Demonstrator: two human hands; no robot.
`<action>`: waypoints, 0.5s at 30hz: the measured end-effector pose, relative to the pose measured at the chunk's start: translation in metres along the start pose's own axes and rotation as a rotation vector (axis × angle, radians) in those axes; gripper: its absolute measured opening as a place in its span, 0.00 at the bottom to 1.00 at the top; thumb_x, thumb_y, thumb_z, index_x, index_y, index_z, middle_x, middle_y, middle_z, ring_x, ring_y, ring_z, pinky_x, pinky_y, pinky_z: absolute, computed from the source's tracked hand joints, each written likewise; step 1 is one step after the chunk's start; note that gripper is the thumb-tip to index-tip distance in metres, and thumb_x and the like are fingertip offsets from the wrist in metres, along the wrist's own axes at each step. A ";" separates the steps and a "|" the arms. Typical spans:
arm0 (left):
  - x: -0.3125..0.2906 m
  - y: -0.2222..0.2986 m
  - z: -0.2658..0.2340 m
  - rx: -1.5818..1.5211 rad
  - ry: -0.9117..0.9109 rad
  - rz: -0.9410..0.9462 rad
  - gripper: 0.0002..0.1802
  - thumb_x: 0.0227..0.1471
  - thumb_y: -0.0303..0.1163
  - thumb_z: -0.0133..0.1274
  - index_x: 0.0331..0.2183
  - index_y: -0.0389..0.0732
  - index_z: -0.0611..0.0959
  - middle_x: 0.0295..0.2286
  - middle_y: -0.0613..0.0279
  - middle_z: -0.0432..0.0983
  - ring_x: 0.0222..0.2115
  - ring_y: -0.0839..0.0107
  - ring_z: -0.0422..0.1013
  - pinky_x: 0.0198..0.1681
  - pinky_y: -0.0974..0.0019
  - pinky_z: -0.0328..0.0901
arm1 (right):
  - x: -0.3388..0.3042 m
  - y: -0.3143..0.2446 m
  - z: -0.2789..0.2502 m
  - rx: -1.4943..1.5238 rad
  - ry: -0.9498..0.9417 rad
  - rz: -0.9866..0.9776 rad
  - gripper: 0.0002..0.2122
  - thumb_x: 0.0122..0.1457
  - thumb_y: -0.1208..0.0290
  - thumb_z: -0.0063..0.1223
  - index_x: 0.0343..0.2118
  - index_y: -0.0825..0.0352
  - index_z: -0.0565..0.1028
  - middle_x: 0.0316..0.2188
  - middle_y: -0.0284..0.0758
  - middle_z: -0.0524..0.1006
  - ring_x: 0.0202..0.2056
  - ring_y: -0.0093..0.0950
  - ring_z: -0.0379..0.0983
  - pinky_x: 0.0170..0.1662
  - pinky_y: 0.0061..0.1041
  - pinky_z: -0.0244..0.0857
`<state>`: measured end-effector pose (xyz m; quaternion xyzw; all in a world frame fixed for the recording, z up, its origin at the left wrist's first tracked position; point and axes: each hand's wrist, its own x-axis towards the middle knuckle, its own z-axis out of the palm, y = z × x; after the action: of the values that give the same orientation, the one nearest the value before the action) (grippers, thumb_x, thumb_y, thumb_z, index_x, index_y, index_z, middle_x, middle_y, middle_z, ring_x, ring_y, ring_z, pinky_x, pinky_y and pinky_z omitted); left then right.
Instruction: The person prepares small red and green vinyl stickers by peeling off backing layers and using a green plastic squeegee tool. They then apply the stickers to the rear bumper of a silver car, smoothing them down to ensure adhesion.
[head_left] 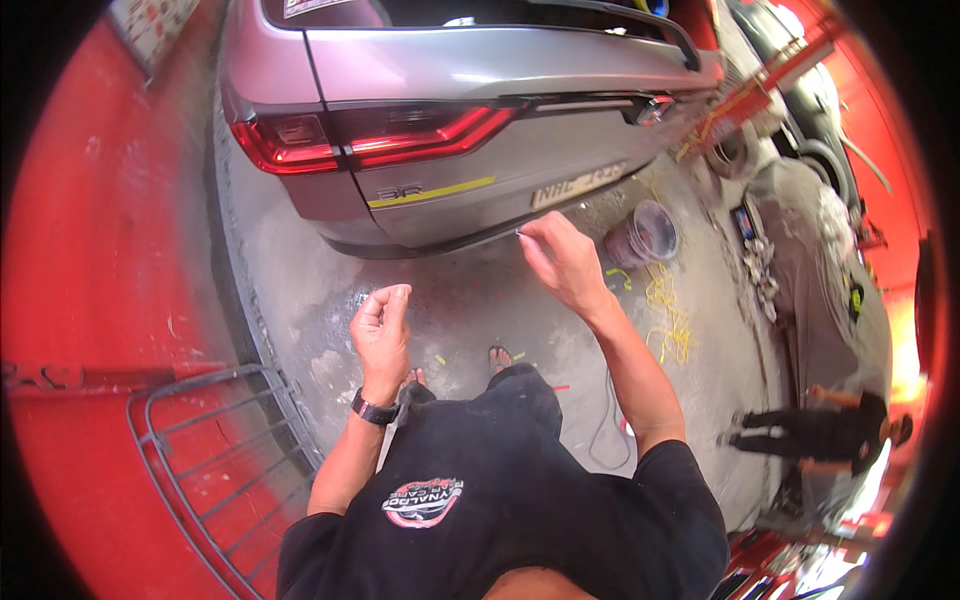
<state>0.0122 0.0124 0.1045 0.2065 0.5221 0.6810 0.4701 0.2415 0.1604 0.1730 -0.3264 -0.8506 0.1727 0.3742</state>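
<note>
Although most of the view is filled by the silver SUV (pixel 450 62), only its rear stands close to the hands, and by its bulk it would be judged far too heavy to be shifted by them. Its tailgate (pixel 505 158) looks stiff and glossy, probably slippery under bare fingers and easily scratched. The red tail lamp (pixel 425 143), split by the panel seam, seems hard but brittle and would best be left ungripped. On the floor, near the right hand, a clear plastic bucket (pixel 640 240) is seen, and beside it a tangle of yellow cord (pixel 668 320). Below the lamp, a narrow yellow tape strip (pixel 435 191) is laid flat along the tailgate; it is likely light, limp and apt to tear, so it would best be taken by one end, with fingertips. Both hands are held in front of the lower rear, fingers drawn narrowly towards the thumbs: the left hand (pixel 380 332) lower, the right hand (pixel 562 260) nearer the bumper. Whether anything is pinched in either cannot be told. Small yellow scraps (pixel 440 359) are scattered by the feet.
</note>
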 end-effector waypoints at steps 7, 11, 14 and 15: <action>0.030 -0.045 0.009 0.281 0.326 0.228 0.08 0.59 0.33 0.59 0.34 0.38 0.86 0.24 0.81 0.70 0.23 0.89 0.58 0.27 0.79 0.54 | 0.019 0.093 0.050 0.043 -0.097 -0.186 0.06 0.54 0.80 0.60 0.34 0.67 0.75 0.29 0.37 0.74 0.27 0.37 0.75 0.29 0.33 0.70; 0.041 -0.097 0.017 0.315 0.385 0.172 0.08 0.58 0.33 0.60 0.33 0.38 0.86 0.23 0.81 0.69 0.23 0.90 0.57 0.26 0.79 0.53 | 0.029 0.129 0.096 0.085 -0.130 -0.264 0.08 0.53 0.82 0.60 0.35 0.68 0.75 0.32 0.39 0.75 0.30 0.39 0.76 0.31 0.33 0.70; 0.038 -0.167 0.017 0.361 0.388 0.118 0.08 0.57 0.33 0.61 0.32 0.37 0.86 0.22 0.82 0.67 0.22 0.89 0.57 0.24 0.79 0.52 | 0.039 0.144 0.129 0.064 -0.110 -0.357 0.09 0.51 0.82 0.61 0.35 0.68 0.75 0.31 0.38 0.74 0.30 0.38 0.75 0.30 0.33 0.70; 0.033 -0.196 0.016 0.346 0.361 0.057 0.08 0.57 0.33 0.61 0.32 0.37 0.86 0.21 0.82 0.66 0.22 0.89 0.56 0.24 0.79 0.52 | 0.044 0.149 0.136 0.043 -0.088 -0.393 0.09 0.50 0.81 0.61 0.34 0.67 0.75 0.31 0.38 0.73 0.30 0.38 0.75 0.30 0.33 0.70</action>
<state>0.0915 0.0516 -0.0738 0.1737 0.7001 0.6205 0.3075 0.1805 0.2917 0.0257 -0.1379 -0.9097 0.1286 0.3700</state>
